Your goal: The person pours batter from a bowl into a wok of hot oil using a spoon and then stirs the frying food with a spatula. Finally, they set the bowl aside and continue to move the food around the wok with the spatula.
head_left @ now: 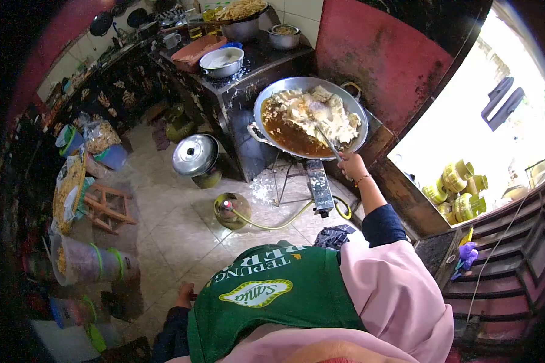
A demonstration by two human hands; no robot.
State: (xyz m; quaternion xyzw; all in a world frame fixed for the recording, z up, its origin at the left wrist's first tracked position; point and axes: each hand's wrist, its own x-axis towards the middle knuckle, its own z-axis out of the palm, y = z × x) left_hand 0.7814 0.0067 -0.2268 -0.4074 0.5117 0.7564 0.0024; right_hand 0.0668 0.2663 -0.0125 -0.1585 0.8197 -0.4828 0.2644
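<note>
A wide wok [284, 143] of brown oil stands on a burner frame, with pale, foamy food [321, 112] heaped over its upper and right part. My right hand [352, 166] is closed round the handle of a long metal utensil [329, 143], whose far end reaches into the food. Down by my left side, my left hand [186, 294] hangs beside the green apron [272, 278]; its fingers show only in part, and I cannot make out anything in them.
Left of the wok, a black counter [248, 75] holds a metal basin [221, 62] and an orange tub [198, 51]. A green gas cylinder [232, 210] with a yellow hose stands on the floor. A wooden stool [110, 207] and filled bags are at the left.
</note>
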